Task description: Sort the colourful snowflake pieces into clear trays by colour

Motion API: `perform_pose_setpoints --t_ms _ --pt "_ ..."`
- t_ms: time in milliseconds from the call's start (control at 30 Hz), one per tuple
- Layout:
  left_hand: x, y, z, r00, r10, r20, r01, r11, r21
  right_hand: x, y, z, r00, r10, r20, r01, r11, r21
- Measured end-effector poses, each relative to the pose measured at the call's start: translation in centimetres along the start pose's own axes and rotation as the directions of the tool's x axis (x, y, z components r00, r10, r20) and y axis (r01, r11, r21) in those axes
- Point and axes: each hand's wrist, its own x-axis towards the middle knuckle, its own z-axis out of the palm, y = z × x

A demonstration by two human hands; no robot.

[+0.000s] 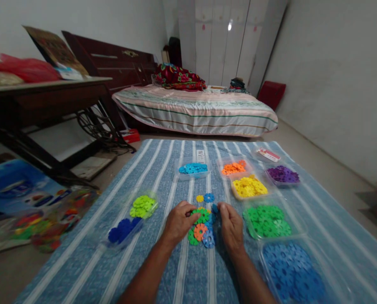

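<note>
My left hand (179, 223) is closed, thumb and fingers pinching the edge of a green notched plastic disc (202, 216). To its right, my right hand (230, 226) pinches a small dark blue disc (215, 208) between thumb and fingertips. Under and in front of the hands lie several loose discs on the striped cloth. Among them are an orange disc (200, 232), a light blue disc (208, 239) and another green disc (192, 237). Just beyond sit a small yellow disc (200, 198) and a blue disc (209, 197). Some discs between the hands overlap, so their joints are unclear.
Clear tubs of discs surround the hands: yellow (250, 186), orange (233, 168), green (267, 221), purple (282, 174), blue (292, 270), sky blue (193, 168), and lime with dark blue (143, 206). A bed (195, 110) stands behind; a sewing-machine table (49, 84) is left.
</note>
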Motion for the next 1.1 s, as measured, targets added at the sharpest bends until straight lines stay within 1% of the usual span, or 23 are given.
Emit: perform_pose_setpoints --t_ms 67,133,200,267,333,367,400,433,467,500,533,567,600,633,667,700,767,833,933,1000,1100 --pt "0.2 0.1 -0.4 0.996 -0.078 -0.041 0.075 0.995 -0.062 0.0 0.0 0.0 1.000 0.003 0.001 -0.003 1.000 -0.010" --pt "0.5 0.7 -0.8 0.983 -0.174 -0.060 0.162 0.973 -0.166 0.1 -0.1 0.1 1.000 0.000 0.004 0.000 1.000 -0.019" --pt "0.8 2.1 -0.9 0.967 -0.248 -0.062 0.223 0.936 -0.273 0.1 -0.3 0.1 1.000 -0.009 0.010 0.009 1.000 -0.018" --pt "1.2 4.4 -0.4 0.961 -0.273 -0.032 0.243 0.898 -0.366 0.1 -0.2 0.1 1.000 -0.016 0.018 0.016 1.000 -0.015" --pt "1.5 7.4 0.6 0.966 -0.250 0.063 0.250 0.852 -0.460 0.0 0.0 0.1 1.000 -0.009 0.016 0.010 1.000 -0.009" --pt "1.6 8.9 1.3 0.969 -0.217 0.114 0.245 0.824 -0.511 0.0 0.1 0.1 1.000 -0.006 0.012 0.006 1.000 0.004" --pt "1.8 10.3 1.9 0.969 -0.169 0.181 0.241 0.801 -0.548 0.0 0.3 0.1 1.000 -0.007 0.012 0.007 1.000 0.026" --pt "1.9 11.5 2.4 0.968 -0.116 0.225 0.228 0.785 -0.577 0.0 0.5 0.1 1.000 -0.012 0.017 0.011 0.999 0.053" --pt "2.1 12.3 2.8 0.967 -0.061 0.247 0.200 0.781 -0.591 0.0 0.6 0.0 1.000 -0.018 0.020 0.016 0.997 0.078" --pt "2.2 12.8 3.0 0.972 -0.021 0.233 0.156 0.799 -0.581 0.0 0.6 0.0 0.999 -0.023 0.024 0.021 0.995 0.094" --pt "2.4 12.9 2.9 0.981 0.001 0.194 0.106 0.835 -0.540 0.1 0.5 0.0 0.999 -0.027 0.028 0.025 0.995 0.095" --pt "2.5 12.6 2.7 0.990 0.005 0.141 0.062 0.884 -0.463 0.1 0.4 0.0 0.999 -0.028 0.026 0.025 0.996 0.082" --pt "2.5 11.9 2.3 0.996 -0.007 0.086 0.037 0.936 -0.350 0.1 0.3 0.1 0.999 -0.025 0.025 0.023 0.998 0.058" --pt "2.5 11.0 1.9 0.999 -0.027 0.042 0.035 0.977 -0.210 0.2 0.1 0.1 1.000 -0.023 0.020 0.022 0.999 0.036" --pt "2.4 9.9 1.4 0.998 -0.054 0.019 0.055 0.997 -0.058 0.2 0.0 0.1 1.000 -0.022 0.020 0.021 1.000 0.020" --pt "2.2 8.8 1.0 0.997 -0.081 0.016 0.079 0.993 0.093 0.2 -0.2 0.1 1.000 -0.020 0.021 0.019 1.000 0.009" --pt "1.7 6.8 0.4 0.989 -0.139 0.043 0.116 0.933 0.342 0.2 -0.3 0.2 1.000 -0.010 0.022 0.010 1.000 0.000" --pt "1.1 5.6 0.2 0.980 -0.182 0.080 0.120 0.863 0.491 0.1 -0.3 0.2 1.000 -0.004 0.023 0.004 1.000 -0.008" --pt "0.4 5.0 0.5 0.973 -0.200 0.118 0.099 0.817 0.568 0.0 -0.1 0.2 1.000 -0.007 0.021 0.007 1.000 -0.014" --pt "0.2 5.0 0.7 0.972 -0.198 0.126 0.092 0.817 0.569 0.0 0.0 0.2 1.000 -0.005 0.019 0.005 1.000 -0.018" --pt "0.3 4.9 0.7 0.976 -0.185 0.116 0.097 0.844 0.527 0.1 0.1 0.1 1.000 0.001 0.020 0.000 1.000 -0.028"
